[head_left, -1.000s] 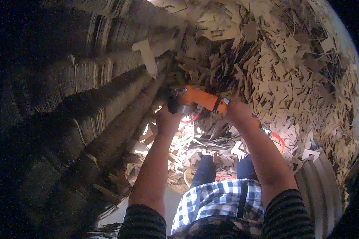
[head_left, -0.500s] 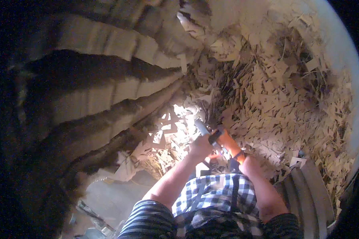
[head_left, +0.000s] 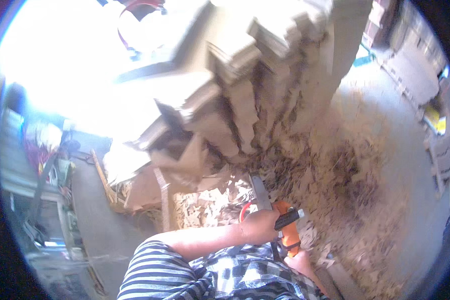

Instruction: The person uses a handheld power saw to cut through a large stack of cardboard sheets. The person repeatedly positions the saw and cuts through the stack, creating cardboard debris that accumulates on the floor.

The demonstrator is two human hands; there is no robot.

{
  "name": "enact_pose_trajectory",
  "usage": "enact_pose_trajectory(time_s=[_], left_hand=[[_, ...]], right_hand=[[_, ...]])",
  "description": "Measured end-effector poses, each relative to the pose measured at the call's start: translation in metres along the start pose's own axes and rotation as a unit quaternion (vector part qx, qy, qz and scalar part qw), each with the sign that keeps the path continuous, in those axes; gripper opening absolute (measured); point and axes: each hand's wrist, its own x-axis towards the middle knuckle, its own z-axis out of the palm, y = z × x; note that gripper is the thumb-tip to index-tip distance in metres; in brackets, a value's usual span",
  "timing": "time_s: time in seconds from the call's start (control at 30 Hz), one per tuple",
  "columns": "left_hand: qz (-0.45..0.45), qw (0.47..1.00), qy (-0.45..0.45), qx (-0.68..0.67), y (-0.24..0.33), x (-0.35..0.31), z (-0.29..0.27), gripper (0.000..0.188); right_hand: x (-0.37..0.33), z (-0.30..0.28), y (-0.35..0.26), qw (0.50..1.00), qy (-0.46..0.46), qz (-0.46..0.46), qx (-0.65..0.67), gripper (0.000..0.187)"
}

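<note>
Beyond the orange tool (head_left: 290, 235), which lies just in front of the person's body, rises the largest thing — a ragged stack of cardboard (head_left: 242, 120), blurred. A heap of cardboard scraps (head_left: 340, 195) spreads to the tool's right. The tool angles forward, its long grey end (head_left: 260, 192) pointing at the stack's foot, with its rear near the body, probably for control. The left hand (head_left: 261, 225) closes around the tool's front by the black bar (head_left: 289, 220), likely steadying the head; its fingertips are hidden. The right hand (head_left: 299, 260), smaller in view, wraps the rear — seemingly sharing the weight. Smallest, a red loop (head_left: 243, 212) curves left of the grey end.
</note>
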Motion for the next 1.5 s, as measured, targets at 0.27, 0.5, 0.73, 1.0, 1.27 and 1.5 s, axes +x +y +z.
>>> enact_pose_trajectory(time_s=[0.27,0.5,0.73,1.0,1.27,1.5], left_hand=[[0.220,0.973,0.049,-0.047,0.083,-0.084,-0.060,0.029],[0.376,0.923,0.064,-0.054,0.089,-0.161,-0.068,0.031],[0.350,0.929,0.117,-0.013,0.057,-0.188,-0.093,0.034],[0.349,0.931,0.089,-0.049,0.005,-0.167,-0.092,0.031],[0.359,0.925,0.119,-0.041,0.019,-0.178,-0.098,0.034],[0.279,0.946,0.141,-0.082,0.021,-0.158,-0.104,0.030]], right_hand=[[-0.007,-0.036,-0.042,0.989,0.081,-0.118,0.036,0.014],[-0.039,-0.014,-0.110,0.956,0.278,-0.024,0.087,0.014],[-0.039,0.015,-0.147,0.987,0.077,-0.137,0.028,0.014],[-0.037,0.081,-0.178,0.974,0.152,-0.123,0.112,0.015],[-0.044,0.062,-0.188,0.974,0.147,-0.116,0.124,0.017],[-0.043,0.039,-0.194,0.989,0.081,-0.122,-0.007,0.007]])
